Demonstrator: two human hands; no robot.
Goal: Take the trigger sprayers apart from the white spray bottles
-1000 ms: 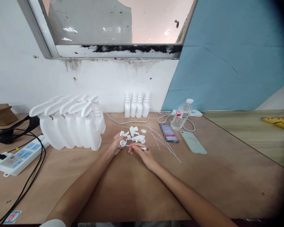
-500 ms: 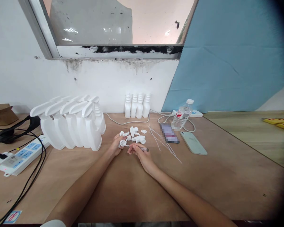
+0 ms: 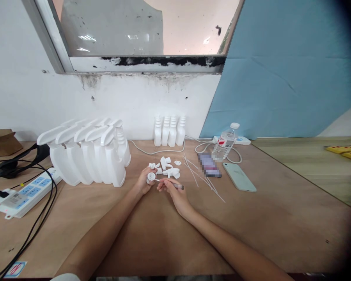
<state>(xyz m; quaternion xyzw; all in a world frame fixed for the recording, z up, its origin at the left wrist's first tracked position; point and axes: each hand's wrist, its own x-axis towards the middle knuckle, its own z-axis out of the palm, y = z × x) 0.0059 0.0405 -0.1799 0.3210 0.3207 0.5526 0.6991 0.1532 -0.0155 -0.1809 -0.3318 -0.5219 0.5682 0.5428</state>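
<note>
My left hand (image 3: 145, 182) is closed around a white plastic spray head (image 3: 151, 177), its round end turned up toward me. In my right hand (image 3: 172, 190) is a thin screwdriver (image 3: 178, 186), held like a pen, with its metal tip pointing left at the round end. Whether the tip touches it is too small to tell. Just behind my hands lie several loose white spray heads (image 3: 172, 172) and a small flat white piece (image 3: 178, 162). Thin white tubes (image 3: 196, 174) are scattered to the right of them.
Large white bottles (image 3: 89, 164) stand in rows at left, smaller ones (image 3: 172, 132) by the wall. A phone (image 3: 210, 165), a pale green phone (image 3: 239, 177) and a water bottle (image 3: 224, 144) are at right. A power strip (image 3: 32, 191) with black cables lies far left.
The spray head in my left hand has turned slightly, and its round end faces up more. My right hand and the screwdriver have shifted very little.
</note>
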